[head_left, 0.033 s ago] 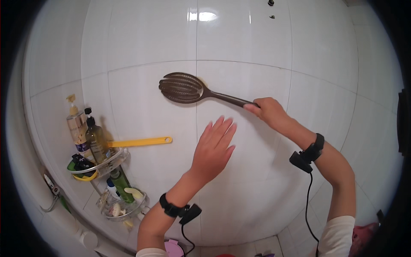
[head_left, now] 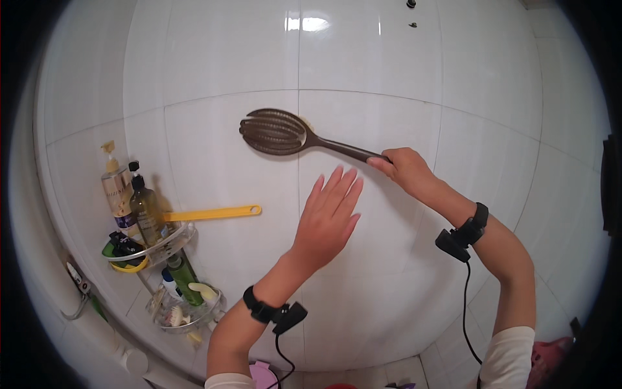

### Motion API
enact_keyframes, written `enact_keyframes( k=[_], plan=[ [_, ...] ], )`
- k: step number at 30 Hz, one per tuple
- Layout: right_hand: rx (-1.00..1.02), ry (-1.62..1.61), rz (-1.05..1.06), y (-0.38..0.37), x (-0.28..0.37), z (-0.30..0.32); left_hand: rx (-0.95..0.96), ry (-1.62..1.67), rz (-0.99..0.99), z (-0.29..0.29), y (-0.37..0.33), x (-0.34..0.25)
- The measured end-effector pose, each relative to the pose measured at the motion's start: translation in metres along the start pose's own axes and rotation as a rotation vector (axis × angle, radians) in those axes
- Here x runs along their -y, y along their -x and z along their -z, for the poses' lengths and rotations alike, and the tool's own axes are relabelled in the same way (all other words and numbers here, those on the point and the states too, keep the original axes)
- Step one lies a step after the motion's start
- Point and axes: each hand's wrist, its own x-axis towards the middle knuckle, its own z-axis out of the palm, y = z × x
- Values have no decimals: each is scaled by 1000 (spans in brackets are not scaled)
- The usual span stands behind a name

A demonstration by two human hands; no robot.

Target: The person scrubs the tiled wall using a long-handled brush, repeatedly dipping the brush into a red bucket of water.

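Note:
A dark brown long-handled brush (head_left: 272, 133) lies across the white tiled wall, its oval, slotted and ribbed head toward the left. A pale yellowish edge shows behind the head; whatever is on its wall side is hidden. Fingers closed around the handle's end, my right hand (head_left: 409, 170) holds it from the right. Below the handle is my left hand (head_left: 327, 217), its back toward me and its fingers stretched out and slightly apart. Nothing is in it. Whether its palm touches the wall cannot be told. Each wrist wears a black strap with a cabled box.
A clear corner shelf (head_left: 159, 249) at left carries pump bottles (head_left: 148, 211); a yellow handle (head_left: 214, 212) juts from it toward the middle. The lower shelf (head_left: 188, 324) holds a green bottle (head_left: 186, 282) and small brushes. A pink lidded container (head_left: 262, 375) stands below.
My left hand has shifted slightly up and to the right, its fingers still stretched. My right hand and the brush look nearly unmoved.

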Motion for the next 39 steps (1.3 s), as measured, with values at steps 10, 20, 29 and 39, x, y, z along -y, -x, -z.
enact_keyframes(
  k=[10,20,29,39],
  plan=[
    [37,-220,3,6,17,1,20,-286,31,-33,-26,51],
    [-113,546,506,-18,7,29,-99,-82,84,-6,-21,47],
    [-592,67,351,-116,29,64,-201,-292,298,38,-21,85],
    [-380,751,352,-125,63,56,-21,-499,453,102,107,89]
  ],
)
